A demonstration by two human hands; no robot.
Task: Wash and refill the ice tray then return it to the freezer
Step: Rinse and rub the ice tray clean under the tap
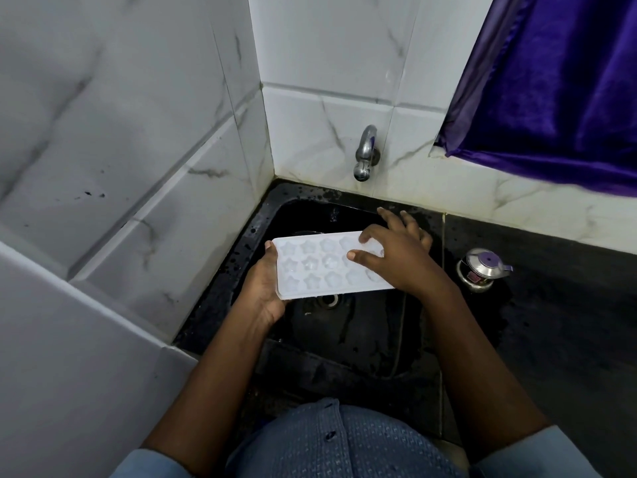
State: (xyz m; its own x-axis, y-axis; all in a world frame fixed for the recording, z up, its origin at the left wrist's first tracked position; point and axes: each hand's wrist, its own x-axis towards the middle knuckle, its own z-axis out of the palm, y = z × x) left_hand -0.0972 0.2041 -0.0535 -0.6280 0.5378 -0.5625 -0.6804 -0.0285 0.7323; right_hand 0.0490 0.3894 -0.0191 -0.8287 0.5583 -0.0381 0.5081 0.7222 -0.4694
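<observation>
A white ice tray [317, 267] with star-shaped cups is held level over the black sink [348, 332]. My left hand [263, 288] grips its left end from below, thumb on the rim. Over the tray's right end lies my right hand [396, 257], fingers spread and thumb pressing into the cups. The steel tap [366, 153] juts from the tiled wall above the sink; no water stream is visible.
A small steel container [482, 269] with a purple lid knob stands on the wet black counter [551, 305] right of the sink. White marble-pattern tiles [120, 132] close the left and back. A purple curtain [551, 81] hangs at upper right.
</observation>
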